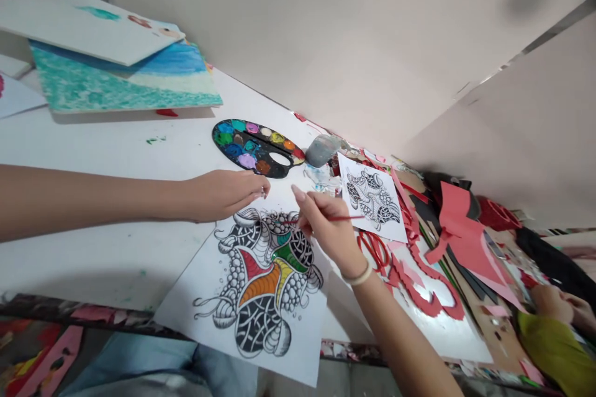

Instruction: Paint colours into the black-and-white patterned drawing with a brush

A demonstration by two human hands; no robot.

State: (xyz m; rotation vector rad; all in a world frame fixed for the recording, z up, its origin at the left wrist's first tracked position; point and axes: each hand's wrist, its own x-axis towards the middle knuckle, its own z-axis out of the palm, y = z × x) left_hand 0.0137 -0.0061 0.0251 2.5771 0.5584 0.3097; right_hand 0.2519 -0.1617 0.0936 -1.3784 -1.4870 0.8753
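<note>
Brush (349,218) was clamped in right hand (328,226), centre frame, near level, tip pointed left over drawing (261,283); palette (266,147) was set up-left, nearer left hand (228,193), grip unclear.

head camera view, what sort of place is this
Probably an art or craft room: a black paint palette rests on the white table, the right hand holds a slim red brush over a partly coloured patterned drawing, and cut red paper lies nearby.
</note>
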